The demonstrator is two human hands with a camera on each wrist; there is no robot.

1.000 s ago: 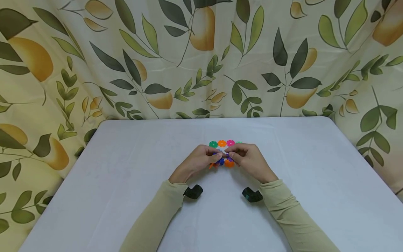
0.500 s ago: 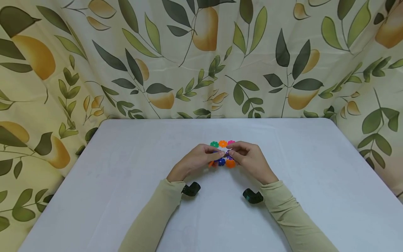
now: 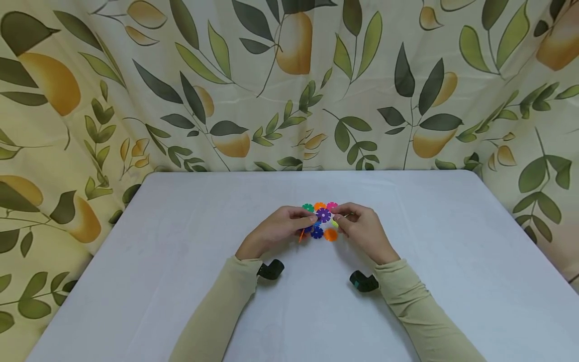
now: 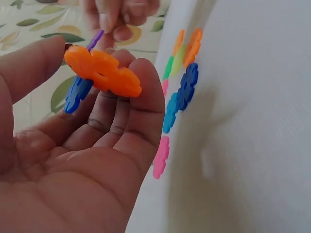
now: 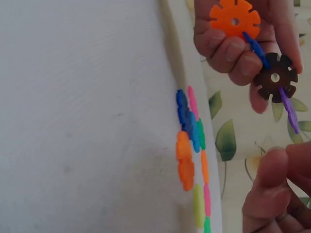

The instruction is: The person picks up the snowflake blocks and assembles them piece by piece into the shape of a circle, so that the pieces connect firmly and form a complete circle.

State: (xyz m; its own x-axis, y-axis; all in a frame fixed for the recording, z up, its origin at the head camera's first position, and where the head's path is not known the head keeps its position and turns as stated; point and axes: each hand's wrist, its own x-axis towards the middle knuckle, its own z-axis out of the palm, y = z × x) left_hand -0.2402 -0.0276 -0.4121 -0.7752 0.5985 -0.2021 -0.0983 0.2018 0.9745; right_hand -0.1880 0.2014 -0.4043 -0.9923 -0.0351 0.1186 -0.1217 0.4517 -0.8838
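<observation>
My left hand [image 3: 276, 229] pinches a short chain of slotted flower-shaped plastic discs above the table. In the right wrist view the chain runs from an orange disc [image 5: 226, 19] through a blue disc [image 5: 257, 51] and a dark brown disc [image 5: 264, 80] to a purple disc [image 5: 290, 111] at its free end. Thumb and fingers hold it near the blue and brown discs, with the orange disc [image 4: 87, 63] over the palm. Just right of the purple disc [image 3: 323, 215], my right hand [image 3: 362, 226] hovers apart from it, fingers loosely bent, no disc visible in them.
Loose discs lie on the white table [image 3: 181, 226] under and behind the hands: green [image 3: 308, 207], orange [image 3: 330, 235], dark blue [image 3: 317, 232], yellow [image 5: 198, 204], pink [image 4: 162, 158] and others. A leaf-and-fruit patterned curtain [image 3: 280, 125] hangs behind the table.
The purple disc, earlier between both hands' fingers, now faces up uncovered on the chain. My right fingers have come off it and moved slightly right; my left hand has shifted slightly left.
</observation>
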